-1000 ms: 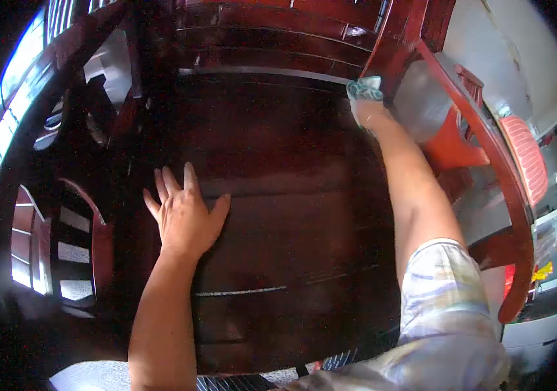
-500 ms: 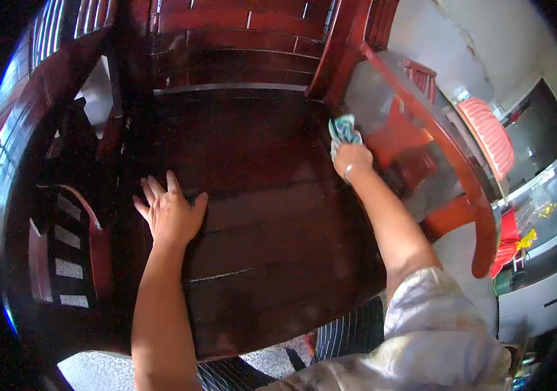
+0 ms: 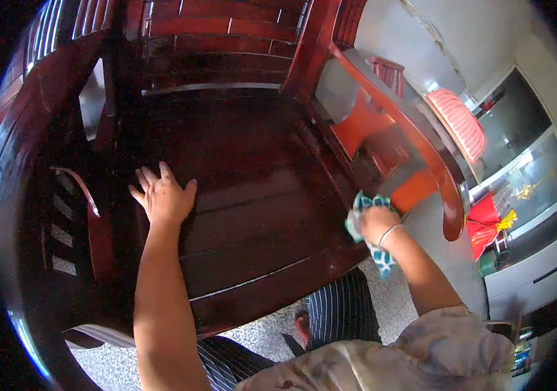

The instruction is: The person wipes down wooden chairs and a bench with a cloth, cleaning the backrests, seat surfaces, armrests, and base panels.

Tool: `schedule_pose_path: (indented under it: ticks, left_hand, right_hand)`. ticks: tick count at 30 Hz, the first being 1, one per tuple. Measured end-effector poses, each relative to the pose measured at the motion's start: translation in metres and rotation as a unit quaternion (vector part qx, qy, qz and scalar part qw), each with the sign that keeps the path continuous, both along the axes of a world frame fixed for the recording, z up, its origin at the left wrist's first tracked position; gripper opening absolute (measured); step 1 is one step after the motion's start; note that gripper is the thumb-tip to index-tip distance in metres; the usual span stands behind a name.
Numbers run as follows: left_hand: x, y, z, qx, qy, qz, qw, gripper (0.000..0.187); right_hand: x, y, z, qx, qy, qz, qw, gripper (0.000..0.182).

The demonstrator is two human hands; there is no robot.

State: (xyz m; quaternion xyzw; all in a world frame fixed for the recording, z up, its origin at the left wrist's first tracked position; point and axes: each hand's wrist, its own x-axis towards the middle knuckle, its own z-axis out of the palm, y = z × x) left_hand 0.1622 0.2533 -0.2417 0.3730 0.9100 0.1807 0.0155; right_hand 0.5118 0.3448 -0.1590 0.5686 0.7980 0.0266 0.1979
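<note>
Before me is a dark red wooden bench seat, glossy and made of planks with a pale gap near its front edge. My left hand rests on the left part of the seat, palm down with its fingers spread. My right hand, with a bracelet on the wrist, is closed around a teal and white patterned cloth at the seat's right front edge. Part of the cloth hangs below the hand. The fingers of that hand are slightly blurred.
A curved wooden armrest rises on the right, and the slatted backrest stands behind the seat. Another armrest is on the left. Further right are a pink ribbed cover, a red bag and a white cabinet.
My right hand has moved with the cloth from the seat's back right toward me, to its front right edge. My left hand stays spread on the seat. The view has shifted slightly.
</note>
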Motion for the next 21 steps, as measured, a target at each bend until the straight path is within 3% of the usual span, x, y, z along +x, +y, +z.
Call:
schedule_pose_path:
  ticks: [2, 3, 4, 6, 8, 10, 12, 17, 18, 21]
  left_hand:
    - [0.003, 0.004, 0.001, 0.003, 0.001, 0.002, 1.0, 0.075]
    - [0.0, -0.001, 0.002, 0.003, 0.002, 0.003, 1.0, 0.075]
    - [0.0, 0.0, 0.004, -0.003, 0.002, 0.002, 1.0, 0.075]
    - [-0.001, 0.003, 0.002, -0.001, -0.003, 0.003, 1.0, 0.075]
    - [-0.002, 0.01, 0.005, -0.005, 0.002, 0.007, 1.0, 0.075]
    - [0.0, 0.003, 0.003, -0.008, 0.0, 0.003, 1.0, 0.074]
    - [0.002, 0.0, 0.003, -0.016, -0.012, 0.008, 1.0, 0.074]
    - [0.0, -0.002, 0.003, -0.008, -0.005, -0.007, 1.0, 0.074]
    - [-0.001, -0.004, 0.002, -0.009, -0.016, -0.006, 1.0, 0.074]
    - [-0.001, -0.004, 0.009, -0.021, -0.034, -0.009, 0.999, 0.075]
  right_hand:
    - [-0.001, 0.023, 0.005, 0.155, 0.119, -0.001, 0.981, 0.026]
    - [-0.001, 0.044, 0.0, 0.26, 0.151, 0.061, 0.952, 0.024]
    - [-0.011, 0.061, 0.009, 0.307, 0.161, 0.056, 0.936, 0.029]
    - [-0.023, 0.1, 0.001, 0.324, 0.134, 0.017, 0.936, 0.04]
    - [-0.014, 0.15, -0.059, 0.277, 0.165, -0.046, 0.946, 0.041]
    - [-0.009, 0.136, -0.073, 0.231, 0.184, -0.114, 0.949, 0.043]
    - [0.006, 0.106, -0.074, 0.204, 0.112, -0.046, 0.972, 0.038]
    - [0.034, 0.034, -0.082, 0.223, 0.157, 0.15, 0.95, 0.027]
    - [0.032, 0.007, -0.075, 0.226, 0.146, 0.166, 0.949, 0.025]
    - [0.049, -0.053, -0.057, 0.186, 0.207, 0.066, 0.958, 0.026]
